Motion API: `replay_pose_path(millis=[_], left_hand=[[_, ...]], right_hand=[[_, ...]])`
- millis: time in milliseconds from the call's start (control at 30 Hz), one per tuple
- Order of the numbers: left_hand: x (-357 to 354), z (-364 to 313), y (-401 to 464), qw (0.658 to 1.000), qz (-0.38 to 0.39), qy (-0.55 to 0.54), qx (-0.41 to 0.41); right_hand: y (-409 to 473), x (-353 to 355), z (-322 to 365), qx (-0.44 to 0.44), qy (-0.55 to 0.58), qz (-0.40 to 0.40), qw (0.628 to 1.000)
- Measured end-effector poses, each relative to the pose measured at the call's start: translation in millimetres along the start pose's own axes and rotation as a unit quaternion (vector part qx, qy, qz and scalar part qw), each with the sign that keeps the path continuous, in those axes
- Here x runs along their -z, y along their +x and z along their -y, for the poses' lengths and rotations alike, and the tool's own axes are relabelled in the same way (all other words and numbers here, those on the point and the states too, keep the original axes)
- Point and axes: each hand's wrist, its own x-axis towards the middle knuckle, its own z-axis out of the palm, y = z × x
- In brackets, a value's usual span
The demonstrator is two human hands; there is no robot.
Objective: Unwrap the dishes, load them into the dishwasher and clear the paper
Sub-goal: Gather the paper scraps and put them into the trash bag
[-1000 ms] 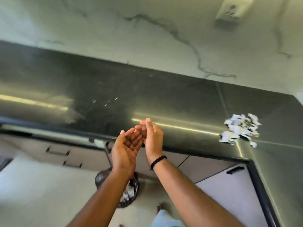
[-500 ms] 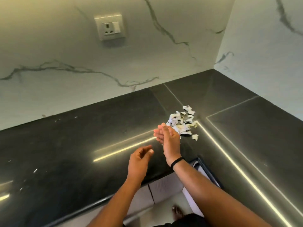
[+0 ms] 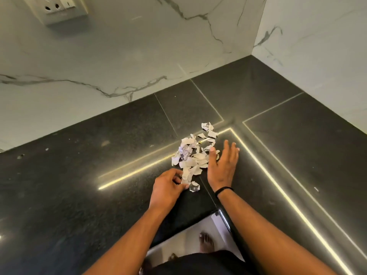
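Left hand [image 3: 168, 187] grip: fingers curled, pinching scrap at near edge of paper [image 3: 193, 155] pile. Right hand [image 3: 221, 165]: fingers straight, edge-on against pile's right side, holding nothing. Pile sits on table [image 3: 79, 175], near inner corner. Scraps likely featherlight, limp, prone to scatter; best cupped from both sides, swept toward near edge.

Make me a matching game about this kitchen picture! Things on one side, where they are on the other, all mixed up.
Things:
1. paper scraps
2. wall socket
3. black wristband
4. bare foot

Places:
A. on the floor below the counter edge
B. on the marble wall, top left
C. piled on the dark countertop
D. round the right arm

Pairs: 1-C, 2-B, 3-D, 4-A
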Motion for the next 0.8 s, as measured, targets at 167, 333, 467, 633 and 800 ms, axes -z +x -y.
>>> replay_pose_path(millis=[167, 333, 467, 633, 800], left_hand=[[1.9, -6.9, 20.6, 0.997, -0.009, 0.053, -0.048], [17.7, -7.3, 31.7, 0.994, -0.076, 0.068, -0.042], [22.6, -4.8, 54.8, 0.998, -0.057, 0.033, 0.010], [19.2, -9.5, 72.5, 1.000, 0.017, -0.008, 0.002], [21.5, -1.9, 55.3, 0.997, 0.030, -0.063, -0.013]], right_hand=[[1.5, -18.8, 11.3, 0.078, 0.035, 0.065, 0.994], [63.3, -9.7, 20.2, 0.082, -0.040, 0.075, 0.993], [104.4, -13.9, 27.2, 0.118, -0.152, 0.197, 0.961], [101.2, -19.8, 41.1, 0.217, -0.200, 0.328, 0.897], [72.8, -14.9, 28.9, 0.265, -0.203, 0.358, 0.872]])
